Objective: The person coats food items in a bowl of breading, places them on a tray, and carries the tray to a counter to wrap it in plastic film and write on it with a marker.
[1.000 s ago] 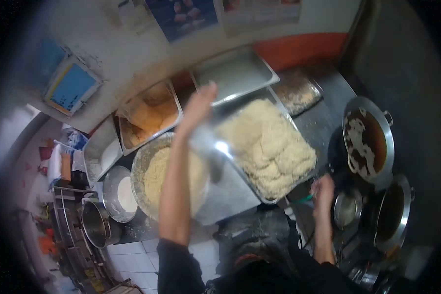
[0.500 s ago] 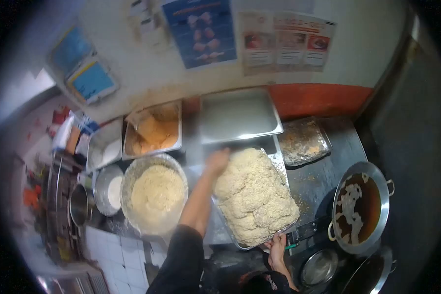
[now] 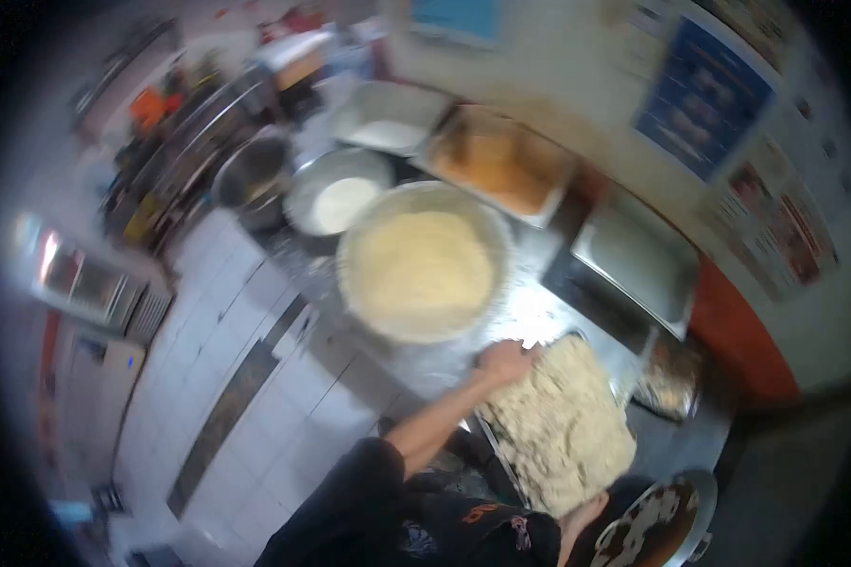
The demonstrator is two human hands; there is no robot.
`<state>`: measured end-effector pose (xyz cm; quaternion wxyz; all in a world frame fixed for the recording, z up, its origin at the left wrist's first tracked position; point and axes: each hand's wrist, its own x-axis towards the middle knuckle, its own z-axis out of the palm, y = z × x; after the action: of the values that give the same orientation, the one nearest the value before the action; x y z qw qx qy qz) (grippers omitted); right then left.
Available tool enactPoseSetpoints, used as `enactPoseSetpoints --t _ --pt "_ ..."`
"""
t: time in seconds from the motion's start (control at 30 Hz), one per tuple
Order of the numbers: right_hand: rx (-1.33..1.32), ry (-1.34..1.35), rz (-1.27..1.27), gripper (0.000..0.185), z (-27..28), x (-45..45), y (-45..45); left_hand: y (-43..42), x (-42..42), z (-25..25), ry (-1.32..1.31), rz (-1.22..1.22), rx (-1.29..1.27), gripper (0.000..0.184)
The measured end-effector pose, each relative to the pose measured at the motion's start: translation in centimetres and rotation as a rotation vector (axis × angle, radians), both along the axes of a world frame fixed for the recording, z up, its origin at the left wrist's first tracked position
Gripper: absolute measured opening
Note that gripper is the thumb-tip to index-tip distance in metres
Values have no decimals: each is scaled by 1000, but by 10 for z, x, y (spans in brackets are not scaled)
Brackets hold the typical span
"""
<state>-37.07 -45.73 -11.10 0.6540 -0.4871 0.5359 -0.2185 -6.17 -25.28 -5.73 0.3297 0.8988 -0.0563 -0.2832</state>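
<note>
A metal tray (image 3: 503, 452) heaped with pale, crumbly coated pieces (image 3: 565, 425) lies at the lower centre. At its upper left corner is my left hand (image 3: 509, 365), fingers curled around the rim. My right hand (image 3: 584, 515) is at the tray's near right end, its fingers closed at the edge and partly hidden by the heap. Up and to the left of the tray stands a large round bowl (image 3: 424, 263) of pale yellow flour.
Beyond the bowl are a pan of orange food (image 3: 496, 163), a white-filled pan (image 3: 388, 115) and a smaller bowl (image 3: 340, 198). An empty steel pan (image 3: 638, 260) stands by the wall. A wok of dark oil (image 3: 654, 529) is at lower right, a wrapped packet (image 3: 669, 378) above it.
The view has swung left, showing more tiled floor. My left hand has come from above the trays to the heaped tray's corner, and my right hand has come to its near end.
</note>
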Motion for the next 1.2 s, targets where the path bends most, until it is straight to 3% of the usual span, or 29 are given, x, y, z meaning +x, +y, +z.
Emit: enactPoseSetpoints --t 0.03,0.07,0.13,0.17,0.2,0.33,0.43,0.6,0.7,0.87,0.93,1.07,1.13,1.2 --pt "-43 115 26 40 4 3 -2 2 -5 2 15 41 -33 64" --pt "34 -94 256 49 4 4 -20 7 -4 15 22 8 -116 62" --pt "-55 48 285 48 11 60 -25 9 -15 -17 -108 149 -326 59" --pt "-71 63 342 48 17 92 -20 16 -15 2 -74 195 -305 59" --pt "-83 58 397 48 20 127 -10 25 -9 16 36 92 -252 59" --pt "-115 -7 525 46 21 214 23 43 -23 -28 -103 152 -293 60" --pt "-160 -23 557 45 39 212 47 90 -60 20 -139 207 -439 64" --pt "-193 -42 617 43 61 188 93 149 -107 34 -273 315 -438 75" --pt "-218 -72 678 42 74 179 143 215 -138 72 -135 394 -486 86" --pt "-242 -96 731 41 91 160 209 309 -172 72 -231 469 -358 86" --pt "-238 -98 740 40 92 143 220 355 -191 92 -198 555 -460 84" --pt "-200 -107 709 39 90 114 228 418 -206 71 -262 799 -325 82" --pt "-149 -145 751 39 83 111 252 461 -221 77 -195 929 -458 81" --pt "-135 -167 908 50 97 131 308 505 -235 110 -25 1031 -591 78"
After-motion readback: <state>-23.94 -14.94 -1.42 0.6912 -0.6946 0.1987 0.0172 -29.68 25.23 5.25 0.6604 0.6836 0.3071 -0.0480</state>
